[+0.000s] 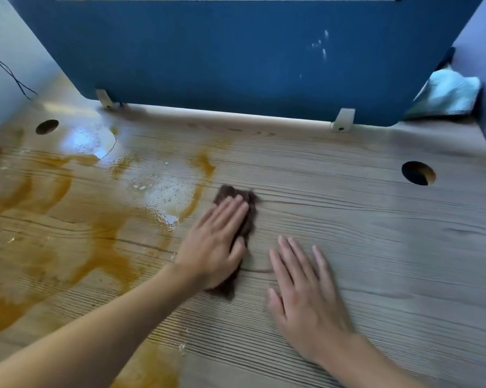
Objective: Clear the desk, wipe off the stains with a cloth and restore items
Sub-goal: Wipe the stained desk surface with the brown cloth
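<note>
A dark brown cloth (pixel 250 208) lies on the wooden desk (pixel 376 233) near its middle. My left hand (pixel 216 242) presses flat on the cloth with straight fingers and covers most of it. My right hand (pixel 303 292) rests flat on the bare wood just to the right of the cloth, fingers spread. Orange-brown stains (pixel 101 247) and a wet, foamy patch (pixel 163 189) cover the left half of the desk, starting just left of the cloth.
A blue partition panel (pixel 236 51) stands along the back edge on two white brackets. Round cable holes sit at the left (pixel 47 126) and right (pixel 417 173). A pale crumpled cloth (pixel 449 93) lies at the back right corner. A thin black cable (pixel 9 71) runs down the left wall.
</note>
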`<control>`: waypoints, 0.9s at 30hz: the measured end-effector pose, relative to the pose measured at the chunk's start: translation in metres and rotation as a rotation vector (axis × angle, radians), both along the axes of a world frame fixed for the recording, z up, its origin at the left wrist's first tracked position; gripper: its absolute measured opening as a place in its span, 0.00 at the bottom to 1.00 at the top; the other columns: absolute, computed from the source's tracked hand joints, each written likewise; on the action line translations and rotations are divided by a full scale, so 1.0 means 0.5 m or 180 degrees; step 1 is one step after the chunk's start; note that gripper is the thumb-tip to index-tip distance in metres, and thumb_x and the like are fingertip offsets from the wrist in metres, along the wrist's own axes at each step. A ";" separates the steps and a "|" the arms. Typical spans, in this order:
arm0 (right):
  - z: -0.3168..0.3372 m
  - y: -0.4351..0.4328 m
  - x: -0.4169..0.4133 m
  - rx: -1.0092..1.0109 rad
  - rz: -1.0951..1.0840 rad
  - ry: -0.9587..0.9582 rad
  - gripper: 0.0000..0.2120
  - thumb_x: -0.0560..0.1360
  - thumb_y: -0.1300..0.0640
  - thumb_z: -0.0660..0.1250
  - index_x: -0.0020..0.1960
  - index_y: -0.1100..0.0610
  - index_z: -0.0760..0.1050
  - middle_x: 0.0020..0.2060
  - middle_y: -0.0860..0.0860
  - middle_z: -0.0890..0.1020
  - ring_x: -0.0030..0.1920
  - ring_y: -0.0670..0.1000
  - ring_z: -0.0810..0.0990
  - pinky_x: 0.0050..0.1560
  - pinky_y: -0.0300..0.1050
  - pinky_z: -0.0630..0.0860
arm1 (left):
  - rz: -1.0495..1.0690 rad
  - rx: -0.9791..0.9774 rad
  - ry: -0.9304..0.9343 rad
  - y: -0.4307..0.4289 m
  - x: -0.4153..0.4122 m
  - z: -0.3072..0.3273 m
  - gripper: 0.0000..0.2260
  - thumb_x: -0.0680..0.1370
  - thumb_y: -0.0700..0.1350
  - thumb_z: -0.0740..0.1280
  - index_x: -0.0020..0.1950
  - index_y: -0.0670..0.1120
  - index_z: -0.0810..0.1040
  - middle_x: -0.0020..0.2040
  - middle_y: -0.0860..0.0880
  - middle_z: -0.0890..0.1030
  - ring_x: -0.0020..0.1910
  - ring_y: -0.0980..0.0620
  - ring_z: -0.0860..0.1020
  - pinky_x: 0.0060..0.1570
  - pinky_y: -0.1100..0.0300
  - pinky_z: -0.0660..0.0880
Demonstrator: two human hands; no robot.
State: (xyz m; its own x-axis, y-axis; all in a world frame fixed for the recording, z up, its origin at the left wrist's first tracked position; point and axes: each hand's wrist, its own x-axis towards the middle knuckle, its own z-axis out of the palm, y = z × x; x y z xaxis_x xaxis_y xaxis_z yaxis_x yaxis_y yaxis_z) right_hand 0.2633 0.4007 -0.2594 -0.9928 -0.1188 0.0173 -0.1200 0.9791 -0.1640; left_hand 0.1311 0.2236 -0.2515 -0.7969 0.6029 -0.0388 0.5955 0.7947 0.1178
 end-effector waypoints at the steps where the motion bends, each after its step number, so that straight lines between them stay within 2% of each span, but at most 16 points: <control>1: -0.002 0.001 0.001 0.0042 -0.0017 -0.0002 0.31 0.78 0.45 0.55 0.76 0.60 0.66 0.77 0.57 0.63 0.78 0.55 0.59 0.73 0.65 0.61 | 0.0299 -0.0026 0.0016 0.007 -0.024 -0.002 0.31 0.79 0.58 0.45 0.82 0.50 0.49 0.82 0.52 0.48 0.80 0.56 0.44 0.79 0.57 0.42; 4: -0.004 0.000 -0.004 0.0103 -0.0073 -0.0013 0.31 0.77 0.45 0.54 0.76 0.59 0.65 0.78 0.57 0.62 0.78 0.55 0.58 0.73 0.65 0.60 | 0.0568 -0.0053 0.0049 0.020 -0.002 -0.009 0.32 0.79 0.58 0.43 0.82 0.48 0.48 0.82 0.51 0.47 0.80 0.56 0.41 0.79 0.54 0.42; 8: 0.000 0.000 -0.003 0.0093 -0.0059 -0.0036 0.32 0.77 0.45 0.53 0.76 0.60 0.65 0.77 0.57 0.62 0.78 0.55 0.59 0.73 0.65 0.60 | -0.0330 0.0039 0.0138 -0.017 0.152 -0.001 0.30 0.81 0.55 0.53 0.81 0.45 0.56 0.82 0.48 0.54 0.81 0.52 0.48 0.78 0.51 0.50; 11: -0.001 -0.003 -0.005 0.0130 -0.0067 -0.0021 0.32 0.78 0.44 0.53 0.77 0.60 0.64 0.78 0.57 0.62 0.78 0.55 0.58 0.74 0.64 0.59 | -0.0748 0.0006 -0.0057 -0.045 0.119 -0.001 0.30 0.81 0.55 0.54 0.81 0.47 0.55 0.82 0.51 0.53 0.81 0.55 0.49 0.78 0.55 0.47; 13: -0.003 -0.003 -0.006 0.0115 -0.0081 0.0008 0.32 0.77 0.45 0.53 0.76 0.59 0.65 0.77 0.58 0.63 0.78 0.55 0.60 0.73 0.65 0.60 | -0.0360 0.0045 -0.0017 -0.027 0.050 -0.002 0.30 0.80 0.56 0.51 0.82 0.49 0.54 0.81 0.52 0.52 0.81 0.55 0.48 0.79 0.56 0.46; 15: -0.002 -0.003 -0.005 0.0098 -0.0082 0.0036 0.32 0.77 0.45 0.53 0.76 0.59 0.66 0.77 0.57 0.64 0.78 0.55 0.61 0.73 0.65 0.60 | 0.0346 -0.0021 0.0048 -0.005 -0.006 -0.003 0.32 0.78 0.58 0.45 0.82 0.50 0.51 0.82 0.52 0.50 0.80 0.57 0.46 0.79 0.57 0.44; 17: -0.005 -0.002 -0.004 0.0136 -0.0078 0.0059 0.32 0.77 0.45 0.52 0.77 0.59 0.64 0.77 0.57 0.64 0.78 0.55 0.60 0.74 0.64 0.59 | 0.0644 -0.0068 0.0050 0.011 -0.003 -0.010 0.32 0.78 0.58 0.42 0.82 0.49 0.48 0.82 0.52 0.48 0.80 0.57 0.42 0.79 0.56 0.42; 19: -0.007 -0.004 -0.004 0.0172 -0.0080 0.0076 0.32 0.77 0.45 0.53 0.76 0.59 0.66 0.77 0.57 0.64 0.77 0.55 0.61 0.74 0.64 0.59 | 0.0420 -0.0056 0.0072 0.003 0.063 -0.008 0.31 0.80 0.58 0.44 0.82 0.47 0.48 0.82 0.50 0.47 0.80 0.55 0.41 0.79 0.53 0.44; 22: -0.007 -0.004 -0.009 0.0246 -0.0119 0.0146 0.31 0.76 0.45 0.53 0.74 0.59 0.69 0.75 0.57 0.67 0.77 0.55 0.63 0.74 0.64 0.59 | -0.0391 0.0040 0.0150 -0.044 0.200 -0.002 0.30 0.81 0.56 0.52 0.81 0.44 0.54 0.82 0.47 0.52 0.81 0.51 0.47 0.79 0.49 0.51; 24: 0.002 -0.014 0.000 0.0315 -0.0168 0.0190 0.30 0.77 0.46 0.52 0.73 0.60 0.70 0.75 0.58 0.68 0.76 0.57 0.64 0.73 0.66 0.59 | -0.0848 0.0013 0.0089 -0.076 0.228 -0.004 0.30 0.81 0.55 0.55 0.81 0.45 0.56 0.82 0.47 0.53 0.81 0.51 0.48 0.79 0.51 0.49; 25: 0.007 -0.024 0.008 0.0310 -0.0220 0.0263 0.30 0.77 0.47 0.52 0.72 0.62 0.70 0.73 0.59 0.69 0.75 0.58 0.66 0.72 0.67 0.60 | -0.0902 -0.0008 0.0017 -0.084 0.215 -0.004 0.30 0.81 0.55 0.55 0.81 0.45 0.56 0.82 0.48 0.53 0.81 0.52 0.48 0.79 0.53 0.48; 27: 0.008 -0.053 0.040 0.0184 -0.0250 0.0391 0.29 0.77 0.48 0.53 0.71 0.63 0.71 0.72 0.60 0.71 0.73 0.58 0.69 0.71 0.66 0.63 | -0.0602 0.0034 -0.0007 -0.075 0.162 -0.004 0.30 0.80 0.55 0.53 0.81 0.47 0.56 0.81 0.49 0.55 0.81 0.53 0.50 0.79 0.54 0.48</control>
